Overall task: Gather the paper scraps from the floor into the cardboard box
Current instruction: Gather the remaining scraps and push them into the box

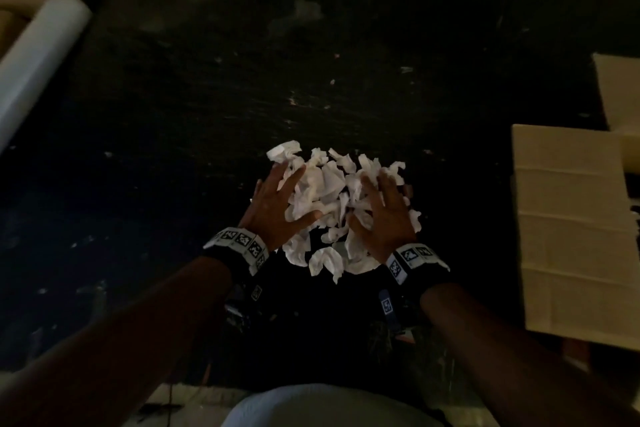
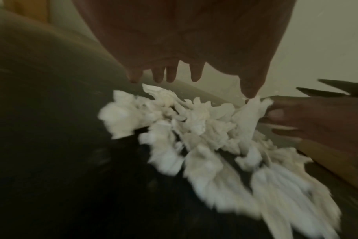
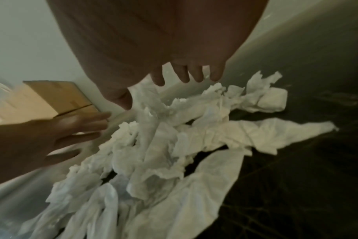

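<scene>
Flanking the paper scraps (image 1: 332,204), left hand (image 1: 277,204) and right hand (image 1: 384,218) spread, ungripping (light, crushable; scoop underneath).

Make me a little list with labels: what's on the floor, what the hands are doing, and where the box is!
floor: dark
scraps: white pile on the floor, between the hands
left hand: fingers spread, at the pile's left side
right hand: fingers spread, at the pile's right side
box: cardboard, to the right of the pile
scraps in box: none seen
roll: white, far left
</scene>
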Available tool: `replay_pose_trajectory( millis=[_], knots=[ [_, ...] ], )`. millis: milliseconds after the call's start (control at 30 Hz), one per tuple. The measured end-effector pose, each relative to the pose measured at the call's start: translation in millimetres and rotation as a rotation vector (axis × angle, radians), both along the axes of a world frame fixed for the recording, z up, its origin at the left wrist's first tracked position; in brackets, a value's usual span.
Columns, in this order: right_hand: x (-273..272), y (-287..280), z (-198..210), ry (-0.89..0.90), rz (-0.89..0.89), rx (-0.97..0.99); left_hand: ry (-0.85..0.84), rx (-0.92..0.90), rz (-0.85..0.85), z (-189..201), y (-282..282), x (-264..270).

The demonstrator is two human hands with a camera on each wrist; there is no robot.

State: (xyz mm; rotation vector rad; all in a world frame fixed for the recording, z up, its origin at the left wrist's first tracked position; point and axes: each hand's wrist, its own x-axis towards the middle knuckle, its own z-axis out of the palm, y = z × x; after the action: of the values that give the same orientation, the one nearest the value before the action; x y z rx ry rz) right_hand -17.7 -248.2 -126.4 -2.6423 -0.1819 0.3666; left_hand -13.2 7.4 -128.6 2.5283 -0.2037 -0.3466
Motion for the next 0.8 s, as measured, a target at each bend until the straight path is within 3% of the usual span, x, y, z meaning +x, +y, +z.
replay_pose_trajectory(
  millis=[200, 400, 533, 667, 800],
  knots=[
    [-15, -6, 8, -0.065, 0.009, 0.028, -0.004, 0.196, -0.041, 12, 43, -89],
    [-29, -8, -6, -0.041, 0.009, 0.052, 0.142, 0.307, -0.103, -14, 66, -173],
    [-34, -8, -12, 0.009, 0.027, 0.073, 0.125, 0.173, -0.063, -28, 71, -175],
    [-35, -7, -9, 0.002, 0.023, 0.073, 0.179, 0.026, 0.050, -14, 73, -163],
    [-33, -9, -2, 0.002, -0.009, 0.060, 0.020, -0.080, 0.079, 9, 55, -129]
  ],
)
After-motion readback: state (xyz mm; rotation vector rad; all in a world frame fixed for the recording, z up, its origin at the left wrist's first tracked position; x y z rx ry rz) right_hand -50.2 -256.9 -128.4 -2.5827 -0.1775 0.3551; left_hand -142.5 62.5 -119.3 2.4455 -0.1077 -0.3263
